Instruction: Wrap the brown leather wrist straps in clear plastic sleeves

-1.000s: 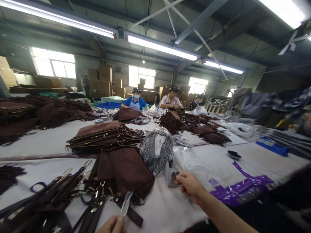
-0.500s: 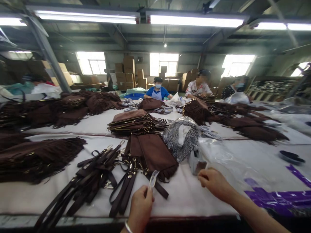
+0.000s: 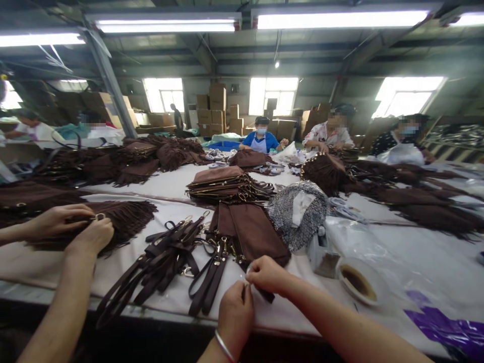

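My left hand (image 3: 235, 310), with a silver bangle at its wrist, is closed in a pinch near the table's front edge. Between its fingertips is a small clear plastic strip (image 3: 244, 276), mostly hidden now. My right hand (image 3: 266, 275) meets it from the right, fingers pinched at the strip's upper end; what it grips there is too small to make out. Just beyond lie brown pouches (image 3: 260, 234) with fringe and gold clasps. Left of my hands are dark brown wrist straps (image 3: 166, 257) with gold clips.
A co-worker's hands (image 3: 81, 227) handle a metal ring over fringed brown pieces at left. A speckled plastic-wrapped bundle (image 3: 297, 214), a grey box-like dispenser (image 3: 323, 254), a round whitish dish-like item (image 3: 376, 298) and purple plastic (image 3: 446, 322) lie at right. Stacked pouches (image 3: 221, 184) stand behind.
My right hand has moved left from beside the dispenser to meet my left hand at the strip. The view has turned left, and a co-worker's hands have come into sight.
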Demonstrator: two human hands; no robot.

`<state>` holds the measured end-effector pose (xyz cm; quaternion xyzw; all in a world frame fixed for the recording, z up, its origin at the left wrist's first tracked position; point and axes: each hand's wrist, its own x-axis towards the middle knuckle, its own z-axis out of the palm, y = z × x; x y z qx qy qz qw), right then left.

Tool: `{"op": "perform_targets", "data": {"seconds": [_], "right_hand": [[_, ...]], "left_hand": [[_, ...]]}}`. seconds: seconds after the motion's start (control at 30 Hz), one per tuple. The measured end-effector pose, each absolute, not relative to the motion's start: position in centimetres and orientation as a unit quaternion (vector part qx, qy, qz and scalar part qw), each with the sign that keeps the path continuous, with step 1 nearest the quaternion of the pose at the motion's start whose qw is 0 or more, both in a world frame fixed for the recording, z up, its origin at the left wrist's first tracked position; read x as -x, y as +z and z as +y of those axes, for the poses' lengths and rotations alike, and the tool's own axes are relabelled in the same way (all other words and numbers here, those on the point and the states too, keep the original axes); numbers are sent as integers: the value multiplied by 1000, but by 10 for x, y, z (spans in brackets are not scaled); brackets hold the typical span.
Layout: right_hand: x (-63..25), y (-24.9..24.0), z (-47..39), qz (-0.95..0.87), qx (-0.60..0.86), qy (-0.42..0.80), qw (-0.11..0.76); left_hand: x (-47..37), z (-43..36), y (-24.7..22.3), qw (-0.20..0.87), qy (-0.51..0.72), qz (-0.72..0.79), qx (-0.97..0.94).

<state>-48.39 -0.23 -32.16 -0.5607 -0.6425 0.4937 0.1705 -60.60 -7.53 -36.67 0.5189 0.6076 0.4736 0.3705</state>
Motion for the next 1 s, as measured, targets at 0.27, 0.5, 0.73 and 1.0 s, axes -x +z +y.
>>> {"op": "perform_targets", "data": {"seconds": [0.27, 0.5, 0.73, 1.0], "right_hand": [[492, -307, 8, -637, 577, 508, 56], [492, -312, 14, -625, 588, 513, 7], [496, -306, 14, -627, 597, 500, -17], [491, -309, 3, -645, 582, 492, 55]], "left_hand": [[607, -79, -374, 339, 445, 625, -545], [608, -83, -380, 295, 457, 630, -555], [607, -86, -390, 216, 393, 669, -593], [615, -80, -368, 245, 370, 646, -621]]}}
